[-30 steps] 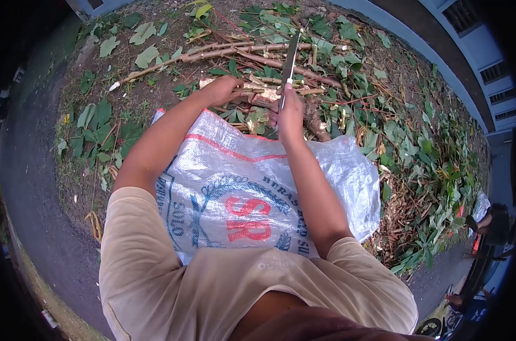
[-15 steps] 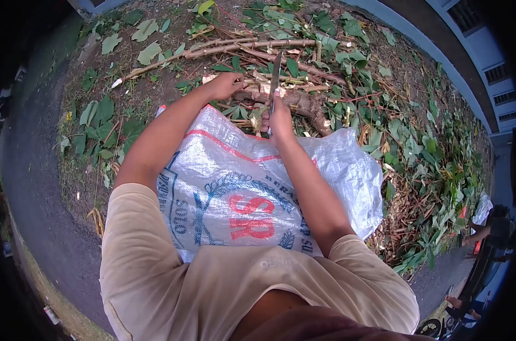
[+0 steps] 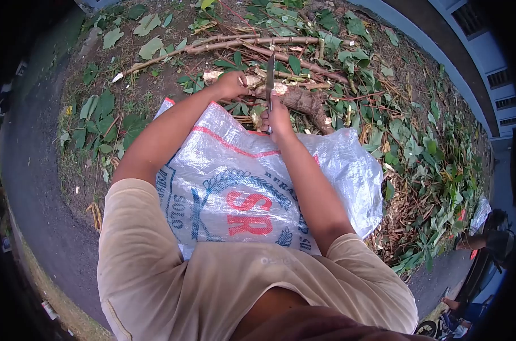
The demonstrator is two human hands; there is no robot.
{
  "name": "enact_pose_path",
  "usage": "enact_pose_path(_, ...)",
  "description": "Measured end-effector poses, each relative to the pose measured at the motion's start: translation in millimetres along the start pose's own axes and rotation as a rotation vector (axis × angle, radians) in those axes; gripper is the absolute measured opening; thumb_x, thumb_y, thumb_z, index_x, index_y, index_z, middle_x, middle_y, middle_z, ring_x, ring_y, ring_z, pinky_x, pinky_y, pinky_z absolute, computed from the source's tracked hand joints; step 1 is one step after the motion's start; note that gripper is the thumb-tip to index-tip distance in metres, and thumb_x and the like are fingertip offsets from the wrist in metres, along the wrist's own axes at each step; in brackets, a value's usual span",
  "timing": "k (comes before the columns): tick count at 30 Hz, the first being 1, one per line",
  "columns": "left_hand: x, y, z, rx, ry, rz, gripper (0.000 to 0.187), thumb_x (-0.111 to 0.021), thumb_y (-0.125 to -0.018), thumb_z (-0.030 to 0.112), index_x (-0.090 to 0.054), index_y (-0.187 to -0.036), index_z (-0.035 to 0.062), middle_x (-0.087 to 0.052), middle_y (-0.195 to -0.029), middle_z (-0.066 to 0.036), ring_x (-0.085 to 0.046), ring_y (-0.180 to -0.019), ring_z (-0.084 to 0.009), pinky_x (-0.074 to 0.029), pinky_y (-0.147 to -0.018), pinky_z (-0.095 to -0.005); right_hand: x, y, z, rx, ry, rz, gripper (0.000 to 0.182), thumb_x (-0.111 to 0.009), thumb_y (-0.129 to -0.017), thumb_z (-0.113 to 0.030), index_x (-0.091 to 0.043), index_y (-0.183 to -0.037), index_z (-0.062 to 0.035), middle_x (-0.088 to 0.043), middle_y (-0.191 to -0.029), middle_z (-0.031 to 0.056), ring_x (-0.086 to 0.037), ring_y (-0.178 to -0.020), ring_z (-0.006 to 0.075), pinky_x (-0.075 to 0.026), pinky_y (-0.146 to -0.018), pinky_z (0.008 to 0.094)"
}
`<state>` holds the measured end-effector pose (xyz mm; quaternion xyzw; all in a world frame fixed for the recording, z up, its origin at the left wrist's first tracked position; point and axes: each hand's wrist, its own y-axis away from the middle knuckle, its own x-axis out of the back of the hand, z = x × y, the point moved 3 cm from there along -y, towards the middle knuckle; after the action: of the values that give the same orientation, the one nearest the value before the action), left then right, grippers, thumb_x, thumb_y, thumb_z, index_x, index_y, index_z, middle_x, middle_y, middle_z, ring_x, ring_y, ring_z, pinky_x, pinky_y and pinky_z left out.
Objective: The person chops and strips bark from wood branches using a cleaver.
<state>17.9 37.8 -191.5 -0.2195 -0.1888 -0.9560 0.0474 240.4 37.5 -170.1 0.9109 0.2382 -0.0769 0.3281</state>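
Note:
My right hand is wrapped round the handle of a large knife, its dark blade pointing away from me over the wood. Beyond the hand lies a thick, rough-barked log with pale cut patches. To the left, my left hand has its fingers curled round a short piece of stem beside the blade; most of that piece is hidden by the fingers. A pale, cut piece of wood shows just behind this hand. Across my lap spreads a white woven sack with red and blue print.
Long thin branches lie beyond the log. Cut green leaves and wood chips cover the ground on the right. A paved road runs along the left. A building wall stands at upper right, and a person's limb shows at far right.
The knife and right hand have shifted slightly left and the blade is more upright. My left hand has moved a little to the right, nearer the blade.

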Motion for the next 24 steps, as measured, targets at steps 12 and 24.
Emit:
enact_pose_path(12,-7.9,-4.7,9.5,-0.235,-0.114,0.195,0.02,-0.087,-0.074,0.015,-0.074,-0.085,0.004,-0.075,-0.079,-0.01,-0.071,-0.072,-0.0175,-0.055,-0.068,-0.0333,-2.4,7.1,-23.6,0.397,0.124,0.007,0.048,-0.043,-0.111,-0.052,-0.05,-0.097,-0.0066,-0.04,-0.065,-0.0009,-0.036,-0.049,0.0093,-0.03,-0.045,0.029)
enact_pose_path(24,-11.1,-7.4,13.6,0.011,0.369,0.181,0.016,-0.081,-0.086,0.007,-0.071,-0.094,-0.0019,-0.077,-0.087,-0.011,-0.076,-0.075,-0.0152,-0.063,-0.066,-0.0256,-15.6,41.0,-67.5,0.387,0.041,-0.024,0.047,-0.041,-0.112,-0.052,-0.05,-0.094,-0.0088,-0.039,-0.063,-0.0019,-0.034,-0.046,0.0096,-0.028,-0.042,0.0313)
